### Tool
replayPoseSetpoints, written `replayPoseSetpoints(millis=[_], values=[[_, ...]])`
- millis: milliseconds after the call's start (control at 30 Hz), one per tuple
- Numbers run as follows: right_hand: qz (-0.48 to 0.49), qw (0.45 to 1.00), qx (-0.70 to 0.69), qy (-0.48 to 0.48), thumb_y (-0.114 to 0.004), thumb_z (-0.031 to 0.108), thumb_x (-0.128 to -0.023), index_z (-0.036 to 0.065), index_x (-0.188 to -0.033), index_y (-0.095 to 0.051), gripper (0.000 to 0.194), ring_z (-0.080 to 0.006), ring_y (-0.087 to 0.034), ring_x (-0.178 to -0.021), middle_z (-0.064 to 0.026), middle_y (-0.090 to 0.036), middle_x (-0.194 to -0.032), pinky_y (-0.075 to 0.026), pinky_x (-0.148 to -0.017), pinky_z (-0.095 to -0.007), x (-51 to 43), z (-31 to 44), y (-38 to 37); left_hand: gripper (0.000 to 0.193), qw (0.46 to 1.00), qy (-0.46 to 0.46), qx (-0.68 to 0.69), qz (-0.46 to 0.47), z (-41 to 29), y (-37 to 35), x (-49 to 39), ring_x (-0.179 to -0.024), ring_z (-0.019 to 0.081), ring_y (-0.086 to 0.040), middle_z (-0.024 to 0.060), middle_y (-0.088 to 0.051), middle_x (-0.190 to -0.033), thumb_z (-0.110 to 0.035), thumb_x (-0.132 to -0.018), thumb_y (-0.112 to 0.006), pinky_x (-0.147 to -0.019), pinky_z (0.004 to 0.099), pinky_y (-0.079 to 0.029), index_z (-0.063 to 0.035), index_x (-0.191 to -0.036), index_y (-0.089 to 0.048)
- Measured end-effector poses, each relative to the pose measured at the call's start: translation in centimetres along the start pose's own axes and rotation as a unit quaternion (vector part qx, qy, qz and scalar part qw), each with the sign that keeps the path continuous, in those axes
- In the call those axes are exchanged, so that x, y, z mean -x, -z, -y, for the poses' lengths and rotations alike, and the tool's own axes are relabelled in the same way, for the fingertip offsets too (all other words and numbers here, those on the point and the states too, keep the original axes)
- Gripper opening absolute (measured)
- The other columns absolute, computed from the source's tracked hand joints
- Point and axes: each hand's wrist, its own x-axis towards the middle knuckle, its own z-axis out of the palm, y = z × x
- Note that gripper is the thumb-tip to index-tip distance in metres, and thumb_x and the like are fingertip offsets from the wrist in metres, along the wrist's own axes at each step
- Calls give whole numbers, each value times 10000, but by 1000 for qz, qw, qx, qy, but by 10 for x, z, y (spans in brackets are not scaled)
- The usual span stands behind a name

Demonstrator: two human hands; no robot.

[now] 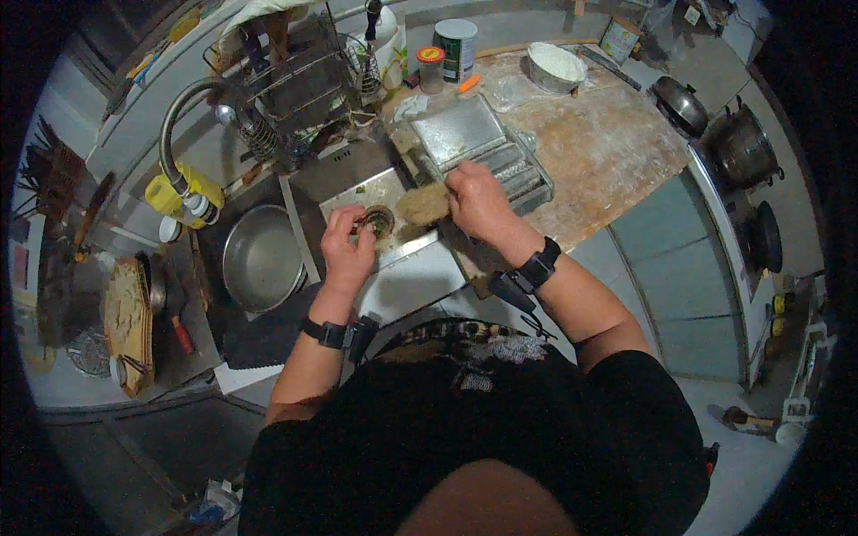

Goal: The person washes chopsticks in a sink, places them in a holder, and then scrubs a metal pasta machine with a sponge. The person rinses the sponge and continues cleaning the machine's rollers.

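Observation:
My right hand (477, 201) grips one end of a tan, rough, oval pad (423, 204), perhaps a loofah, and holds it above the near right part of a steel sink basin (365, 189). My left hand (347, 244) is over the same basin, thumb and fingers curled beside the round drain (379, 221). Whether its fingertips pinch something small cannot be made out. Small green scraps lie in the basin and around the drain. Just beyond my right hand, a metal pasta machine (462, 130) stands at the sink's right edge.
A floured wooden board (603, 141) carries a bowl of white flour (556, 65), a red-lidded jar (430, 70) and a tall can (456, 50). Left of the divider, a steel pan (263, 258) sits in the other basin beneath a curved faucet (167, 137). Cutting boards (129, 321) stand farther left.

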Motion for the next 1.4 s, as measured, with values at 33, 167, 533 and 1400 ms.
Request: replayPoseSetpoints(millis=[33,167,533,1400], values=[[8,1000,-7,-9,-603,46,-709,25,-756,-594,52,-389,-554,-780,-190,-549,-797,-466,-686,-458,-4,2,4,189,1000,-15,-22,-11,1,2,0,-843,216,-607,109,-594,-967,19,-747,-588,-710,298,-510,-13,-934,-589],[-52,988,99,-105,-578,60,-740,19,-790,-604,69,-398,-558,-791,-198,-568,-833,-468,-697,-459,-38,-42,38,209,999,-7,-34,-30,6,15,5,-853,250,-614,127,-599,-973,27,-717,-593,-665,308,-516,-6,-923,-594],[-41,981,155,-110,-586,138,-742,26,-789,-647,136,-406,-600,-787,-218,-607,-868,-494,-706,-480,-59,-64,17,206,997,11,-62,-41,27,28,21,-844,248,-603,117,-596,-985,8,-718,-586,-667,305,-499,-19,-922,-589],[-7,993,44,-114,-581,144,-769,0,-851,-570,165,-422,-587,-796,-224,-620,-832,-475,-692,-494,-96,-43,-23,230,997,33,-67,-16,39,35,42,-805,309,-606,155,-591,-949,43,-712,-557,-677,334,-507,-8,-935,-574]])
